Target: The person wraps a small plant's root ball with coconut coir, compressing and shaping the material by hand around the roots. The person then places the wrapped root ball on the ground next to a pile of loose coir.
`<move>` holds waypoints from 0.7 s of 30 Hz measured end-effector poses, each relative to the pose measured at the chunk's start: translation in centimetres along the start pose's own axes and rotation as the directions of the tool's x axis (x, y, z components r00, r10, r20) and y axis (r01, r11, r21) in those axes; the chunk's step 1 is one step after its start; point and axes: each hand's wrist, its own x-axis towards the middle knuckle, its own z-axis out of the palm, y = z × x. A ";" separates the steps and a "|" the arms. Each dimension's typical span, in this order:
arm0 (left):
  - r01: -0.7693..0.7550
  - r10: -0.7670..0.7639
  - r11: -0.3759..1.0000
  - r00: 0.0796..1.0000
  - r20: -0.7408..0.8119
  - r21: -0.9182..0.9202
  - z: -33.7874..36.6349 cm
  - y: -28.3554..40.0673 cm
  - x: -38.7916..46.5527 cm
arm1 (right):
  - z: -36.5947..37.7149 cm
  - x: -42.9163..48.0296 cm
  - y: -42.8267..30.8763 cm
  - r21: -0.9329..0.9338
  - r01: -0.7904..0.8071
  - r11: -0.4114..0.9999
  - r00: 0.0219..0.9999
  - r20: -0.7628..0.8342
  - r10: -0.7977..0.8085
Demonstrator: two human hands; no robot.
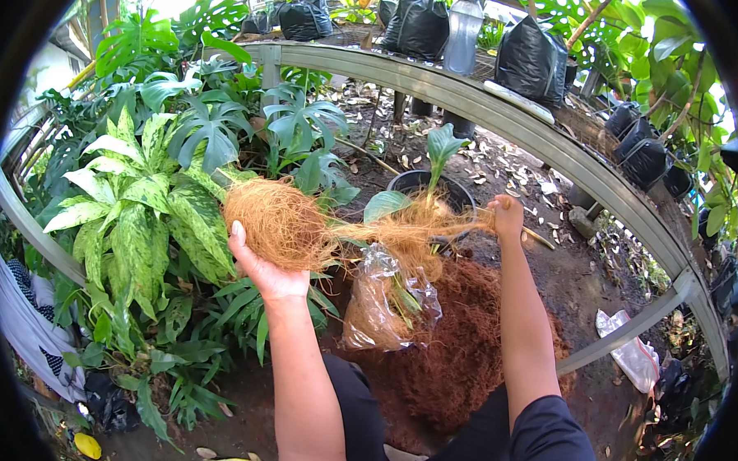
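Note:
A large ball of tan coconut fibre (279, 225) rests in my left hand (266, 269), thumb on its near side. From the ball a loose strand of fibre (400, 230) stretches across to my right hand (507, 215), whose fingers are closed around its end. Behind and below the strand is a black plastic pot (463, 192); a young plant with broad green leaves (444, 145) rises there, fibre around its base. Nearer to me stands a clear plastic bag (372, 310) filled with fibre, some green leaf showing within. The pot's lower part is hidden.
Reddish-brown coir (454, 344) is heaped on the soil before my knees. Variegated dieffenbachia (139, 203) and monstera crowd the left. A pale rail (493, 101) curves behind, near black planting bags (531, 59) and a water bottle (464, 31). An empty-looking plastic bag (630, 349) lies right.

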 end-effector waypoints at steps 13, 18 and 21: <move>0.062 -0.062 0.998 0.996 0.056 0.001 0.4 -1.9 -0.5 | 7.1 -16.2 -7.5 -0.177 0.034 0.984 0.087 0.981 0.174; 0.033 -0.033 0.999 0.999 0.019 0.009 0.1 -1.2 -0.4 | 13.3 -26.1 -6.5 0.227 0.270 0.936 -0.273 0.950 -0.152; 0.035 -0.035 0.999 0.999 0.018 -0.012 -0.2 -0.6 -0.3 | 15.0 -27.3 -5.4 0.303 0.154 0.940 -0.298 0.922 -0.249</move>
